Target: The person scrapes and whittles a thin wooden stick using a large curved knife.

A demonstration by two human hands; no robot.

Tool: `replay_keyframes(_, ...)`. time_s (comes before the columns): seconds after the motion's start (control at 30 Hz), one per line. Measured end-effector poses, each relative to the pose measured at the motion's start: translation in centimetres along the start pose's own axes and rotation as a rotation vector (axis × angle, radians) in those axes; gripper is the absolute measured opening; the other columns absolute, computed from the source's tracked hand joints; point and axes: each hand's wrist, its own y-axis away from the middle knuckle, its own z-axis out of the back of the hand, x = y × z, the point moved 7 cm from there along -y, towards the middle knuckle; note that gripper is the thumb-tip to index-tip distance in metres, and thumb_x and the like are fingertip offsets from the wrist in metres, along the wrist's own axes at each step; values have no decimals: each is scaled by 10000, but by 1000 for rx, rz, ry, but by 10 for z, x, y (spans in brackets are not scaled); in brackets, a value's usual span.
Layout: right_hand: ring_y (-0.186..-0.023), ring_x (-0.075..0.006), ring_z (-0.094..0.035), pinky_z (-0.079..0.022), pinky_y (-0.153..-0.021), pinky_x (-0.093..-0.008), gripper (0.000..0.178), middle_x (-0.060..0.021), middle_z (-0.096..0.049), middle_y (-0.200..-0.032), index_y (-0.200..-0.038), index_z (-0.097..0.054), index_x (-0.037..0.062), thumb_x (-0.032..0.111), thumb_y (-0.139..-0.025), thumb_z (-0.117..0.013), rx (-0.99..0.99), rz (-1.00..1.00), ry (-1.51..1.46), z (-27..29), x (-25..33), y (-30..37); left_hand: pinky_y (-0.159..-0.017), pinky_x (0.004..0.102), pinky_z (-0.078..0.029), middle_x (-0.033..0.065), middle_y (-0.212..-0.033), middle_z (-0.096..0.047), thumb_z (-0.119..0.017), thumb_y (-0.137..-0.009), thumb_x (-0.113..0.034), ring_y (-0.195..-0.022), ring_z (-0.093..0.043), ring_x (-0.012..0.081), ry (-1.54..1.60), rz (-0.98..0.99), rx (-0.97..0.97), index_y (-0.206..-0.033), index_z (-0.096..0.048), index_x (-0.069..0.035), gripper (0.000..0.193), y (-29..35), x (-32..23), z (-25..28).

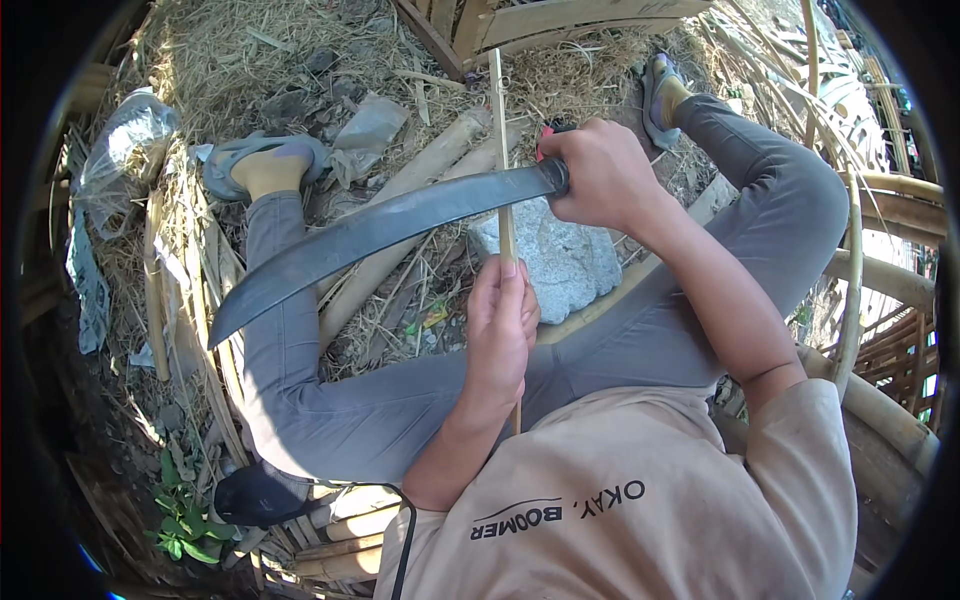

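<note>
L hand (505, 310) here, fingers closed snug round a pale strip (508, 235), thumb flat along its face: slim, straight, squared-off, woody, prob. bamboo. Strip's upright in view, btwn the knees, top end up nr the boards, lower end down by the shirt.

R hand (605, 175), fist wrapped tight on the machete's handle, just a bit of red showing by the knuckles. And what a blade, the machete (380, 232): long, dark grey metal, dull w/ scuffs, curved, broadening twd the far end, then tapering to a pt out over the L shin. It lies crosswise over the strip, just above the L hand; can't tell if the edge bites.

Below/behind, a rough stone (570, 262), chunky, pale grey, grainy. Left of it, smooth round bamboo poles (385, 265) on the ground, w/ dry, wispy straw (240, 75) all abt. Crinkly clear plastic (130, 145) far L, glossy in the sun; grey trousers (375, 425), soft matte cloth, tan shirt (640, 470).
</note>
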Motion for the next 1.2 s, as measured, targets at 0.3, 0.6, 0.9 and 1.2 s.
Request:
replay_keyframes(0.3, -767, -423, -692, -558, -780, -477, 279, -276, -678, -773, -754, -667, -68, 202, -689, -645, -169, -385, 33, 31, -114, -29, -386, 186, -159, -50, -630, -362, -361, -1086, -413, -458, -235, -2, 92, 66, 316, -972, -475, -105, 348, 26, -14, -47)
replay_keyframes(0.6, -539, -193, -535, -444, -589, -384, 407, -115, -570, -552, -708, -637, -43, 334, -781, -771, -208, -365, -319, 34, -97, 10, -365, 166, -181, -44, -638, -348, -303, -1096, -406, -451, -231, 10, 292, 59, 215, -982, -491, -92, 383, 4, -29, -4)
replay_keyframes(0.9, -491, -223, -465, -416, -542, -374, 318, -126, -538, -548, -716, -638, -37, 244, -787, -770, -30, -117, -487, 12, -23, 10, -364, 172, -206, -35, -646, -355, -312, -1097, -340, -451, -254, 21, 384, 122, 173, -986, -489, -78, 335, -18, -17, 13)
replay_keyframes(1.2, -566, -372, -597, -482, -570, -436, 274, -154, -580, -557, -733, -688, 20, 272, -780, -785, 162, 27, -337, -14, 12, 20, -367, 172, -210, -35, -648, -358, -337, -1094, -332, -451, -254, 19, 352, 130, 115, -986, -495, -84, 313, -21, -14, 16)
